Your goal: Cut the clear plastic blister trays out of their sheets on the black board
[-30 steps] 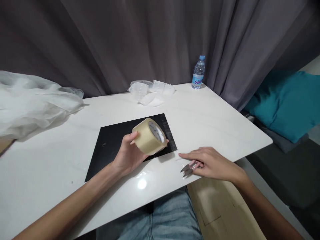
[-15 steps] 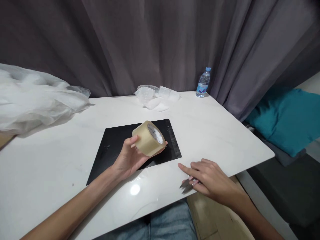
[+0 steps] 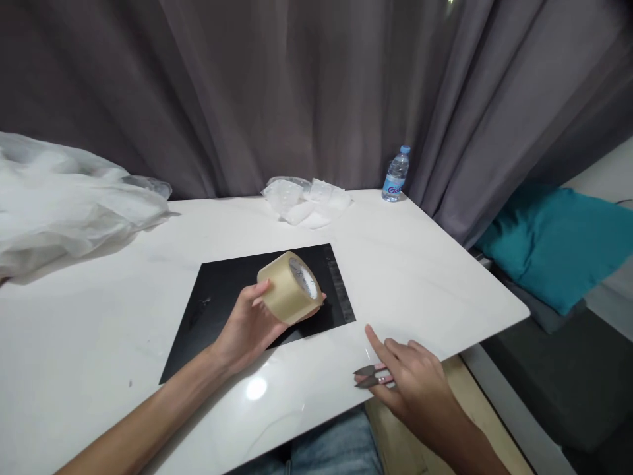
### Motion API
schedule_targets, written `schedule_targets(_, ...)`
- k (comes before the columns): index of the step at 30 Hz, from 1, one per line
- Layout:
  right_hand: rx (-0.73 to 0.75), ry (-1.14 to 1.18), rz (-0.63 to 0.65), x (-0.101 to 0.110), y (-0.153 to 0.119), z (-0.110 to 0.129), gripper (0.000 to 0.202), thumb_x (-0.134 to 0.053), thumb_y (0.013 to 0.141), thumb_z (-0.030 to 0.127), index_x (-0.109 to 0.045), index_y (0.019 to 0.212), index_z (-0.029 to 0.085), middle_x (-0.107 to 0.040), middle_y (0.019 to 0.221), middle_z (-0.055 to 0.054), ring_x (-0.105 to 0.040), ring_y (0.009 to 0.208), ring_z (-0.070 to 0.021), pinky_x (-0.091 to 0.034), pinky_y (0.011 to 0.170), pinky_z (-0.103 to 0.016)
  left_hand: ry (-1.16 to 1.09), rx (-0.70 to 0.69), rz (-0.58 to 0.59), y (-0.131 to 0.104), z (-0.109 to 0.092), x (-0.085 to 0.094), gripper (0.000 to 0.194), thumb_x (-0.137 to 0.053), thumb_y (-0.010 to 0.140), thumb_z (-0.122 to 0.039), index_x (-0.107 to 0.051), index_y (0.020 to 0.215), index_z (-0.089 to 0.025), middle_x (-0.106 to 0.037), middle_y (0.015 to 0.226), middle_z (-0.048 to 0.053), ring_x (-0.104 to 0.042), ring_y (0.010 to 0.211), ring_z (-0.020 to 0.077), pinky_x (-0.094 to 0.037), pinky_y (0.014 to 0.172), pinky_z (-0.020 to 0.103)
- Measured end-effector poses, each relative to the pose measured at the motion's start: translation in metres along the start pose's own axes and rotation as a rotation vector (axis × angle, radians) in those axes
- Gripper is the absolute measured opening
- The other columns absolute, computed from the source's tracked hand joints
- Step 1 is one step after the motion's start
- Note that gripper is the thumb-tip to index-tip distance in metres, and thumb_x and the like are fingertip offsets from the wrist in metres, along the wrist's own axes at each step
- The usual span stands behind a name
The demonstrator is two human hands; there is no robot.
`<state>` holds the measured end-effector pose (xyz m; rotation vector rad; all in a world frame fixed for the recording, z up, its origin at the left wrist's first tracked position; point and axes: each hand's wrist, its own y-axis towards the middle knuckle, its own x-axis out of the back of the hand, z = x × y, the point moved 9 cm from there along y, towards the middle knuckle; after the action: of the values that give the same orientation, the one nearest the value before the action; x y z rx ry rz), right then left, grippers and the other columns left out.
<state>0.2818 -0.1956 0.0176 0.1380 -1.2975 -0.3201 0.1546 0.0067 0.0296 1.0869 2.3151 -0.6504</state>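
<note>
My left hand (image 3: 254,326) is closed round a wide roll of clear packing tape (image 3: 284,290), its thumb on the near side and fingers beneath. The roll is tilted, its printed core facing right. Below it, a black flat sheet (image 3: 222,290) lies on the white table, with a strip of tape (image 3: 341,290) along its right edge. Near the table's front edge, my right hand (image 3: 408,376) is wrapped round small thread snips (image 3: 373,377) with dark blades and pink handles. The blades point left, spread apart, and the index finger is stretched out.
At the back of the white table (image 3: 420,284) lies crumpled clear plastic (image 3: 306,201), with a water bottle (image 3: 395,175) at the back right corner. A large white plastic bundle (image 3: 74,204) covers the left. A teal cushion (image 3: 558,247) is beyond the right edge.
My right hand has turned, so the snips show more plainly, and its index finger points more upward. The left hand keeps hold of the tape roll. The whole view has shifted slightly.
</note>
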Motion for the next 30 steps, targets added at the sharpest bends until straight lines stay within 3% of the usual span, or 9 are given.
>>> schedule_targets(3,0.008,-0.107,-0.083,-0.001,0.000,0.006,0.067,-0.052,0.104,0.051,-0.045,0.160,0.013,-0.078,0.087,-0.012,-0.072,0.067,-0.0273,-0.056,0.067,-0.040,0.004,-0.017,-0.038,-0.003,-0.007,0.000,0.075,-0.068,0.088,-0.054,-0.047,0.151,-0.020,-0.071,0.138,0.018,-0.067,0.128,0.0415,-0.053,0.113,0.053)
schedule_targets(6,0.005,-0.116,-0.094,-0.007,0.004,0.011,0.064,-0.046,0.106,0.046,-0.041,0.163,0.018,-0.077,0.081,-0.011,-0.068,0.057,-0.0259,-0.052,0.057,-0.038,-0.011,-0.046,-0.063,-0.006,-0.017,0.003,0.075,-0.066,0.090,-0.053,-0.043,0.154,-0.021,-0.072,0.135,0.017,-0.068,0.127,0.0413,-0.051,0.115,0.056)
schedule_targets(11,0.021,-0.177,-0.246,-0.012,-0.012,0.009,0.073,-0.043,0.104,0.035,-0.016,0.170,0.018,-0.072,0.066,-0.005,-0.060,0.042,-0.0248,-0.047,0.048,-0.038,0.016,-0.070,-0.023,-0.003,-0.036,0.019,0.060,-0.061,0.095,-0.052,-0.052,0.146,-0.020,-0.074,0.133,0.017,-0.069,0.126,0.0387,-0.050,0.115,0.054)
schedule_targets(14,0.052,-0.165,-0.187,-0.015,-0.013,-0.001,0.064,-0.054,0.096,0.028,-0.041,0.159,0.026,-0.072,0.063,-0.002,-0.060,0.042,-0.0235,-0.047,0.050,-0.036,-0.003,-0.066,0.022,-0.002,-0.044,0.028,0.057,-0.057,0.097,-0.054,-0.056,0.140,-0.017,-0.074,0.131,0.019,-0.068,0.127,0.0388,-0.050,0.114,0.054)
schedule_targets(16,-0.003,-0.094,-0.070,-0.014,0.007,-0.015,0.054,-0.054,0.092,0.022,-0.055,0.144,0.030,-0.079,0.084,-0.004,-0.069,0.055,-0.0233,-0.050,0.054,-0.033,-0.053,-0.064,0.031,-0.003,-0.046,0.032,0.059,-0.058,0.096,-0.057,-0.056,0.138,-0.015,-0.074,0.129,0.021,-0.069,0.125,0.0400,-0.048,0.114,0.055)
schedule_targets(19,-0.117,-0.071,0.004,-0.004,0.065,-0.034,0.049,-0.045,0.097,0.018,-0.051,0.146,0.021,-0.077,0.114,-0.012,-0.077,0.075,-0.0270,-0.051,0.057,-0.034,-0.150,-0.045,0.013,-0.007,-0.043,0.035,0.062,-0.059,0.094,-0.061,-0.058,0.134,-0.013,-0.076,0.124,0.020,-0.071,0.119,0.0410,-0.049,0.113,0.056)
schedule_targets(24,-0.082,-0.028,0.021,-0.015,0.158,-0.034,0.031,-0.049,0.107,0.040,-0.056,0.130,0.021,-0.071,0.113,-0.010,-0.076,0.082,-0.0260,-0.051,0.064,-0.033,-0.263,-0.024,-0.071,-0.015,-0.037,0.043,0.071,-0.057,0.091,-0.071,-0.062,0.128,-0.010,-0.076,0.118,0.021,-0.074,0.111,0.0340,-0.052,0.108,0.043)
schedule_targets(27,0.011,-0.156,-0.003,-0.028,0.175,-0.030,0.028,-0.045,0.110,0.041,-0.063,0.114,0.021,-0.069,0.103,-0.009,-0.073,0.086,-0.0268,-0.044,0.057,-0.031,-0.282,-0.018,-0.097,-0.019,-0.034,0.051,0.084,-0.053,0.090,-0.078,-0.063,0.130,-0.005,-0.076,0.116,0.023,-0.074,0.095,0.0264,-0.056,0.089,0.033)
schedule_targets(30,0.108,-0.278,-0.093,-0.030,0.173,-0.026,0.030,-0.043,0.111,0.038,-0.067,0.111,0.019,-0.070,0.097,-0.011,-0.070,0.092,-0.0300,-0.049,0.068,-0.035,-0.329,0.035,-0.078,-0.021,-0.026,0.056,0.094,-0.047,0.087,-0.086,-0.066,0.125,-0.003,-0.077,0.106,0.024,-0.070,0.080,0.0222,-0.054,0.075,0.029)
